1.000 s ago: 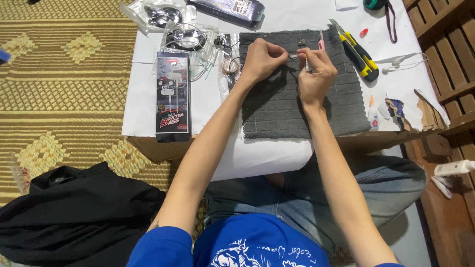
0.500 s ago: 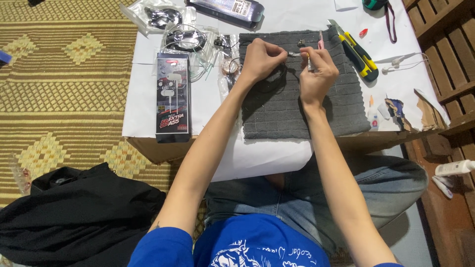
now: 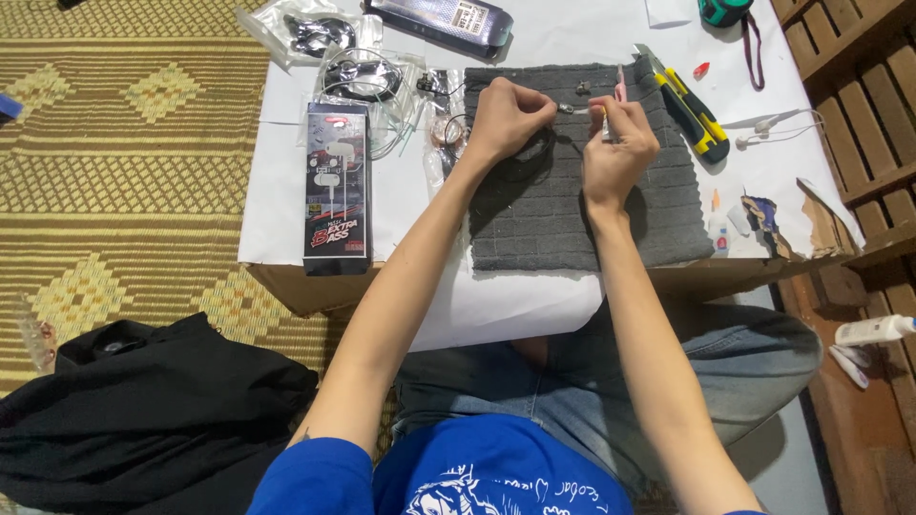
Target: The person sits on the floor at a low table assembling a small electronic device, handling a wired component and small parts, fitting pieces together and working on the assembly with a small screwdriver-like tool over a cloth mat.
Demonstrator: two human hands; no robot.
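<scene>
Both hands meet over the far edge of a dark grey knitted mat (image 3: 582, 205) that lies on the white-covered bench (image 3: 286, 200). The left hand (image 3: 509, 119) is curled closed, its fingertips pinching a small silver metal part (image 3: 567, 109) with a thin dark wire trailing from it. The right hand (image 3: 618, 148) is closed around a slim pink-handled tool (image 3: 620, 88), whose working end sits right at the metal part; the exact tip is too small to make out. Between them the hands are almost touching.

Just beyond the right hand, a yellow and black utility knife (image 3: 689, 103) lies along the mat's right edge. Further right on the bench sit white earbuds (image 3: 768, 129) with their cable, a small red cap (image 3: 701, 70) and a tiny glue tube (image 3: 717, 224) near the torn cardboard corner. A teal tape measure (image 3: 723, 10) with a dark strap is at the top edge.

Left of the mat lies a boxed pair of earphones (image 3: 336, 186), with 2 clear plastic bags (image 3: 367, 72) holding coiled black cables above it and a long dark package (image 3: 441, 21) at the far side. A small coil of copper wire (image 3: 445, 132) rests beside the left wrist.

On the woven mat floor at lower left lies a black garment (image 3: 143, 410). The person sits in jeans and a blue shirt.
</scene>
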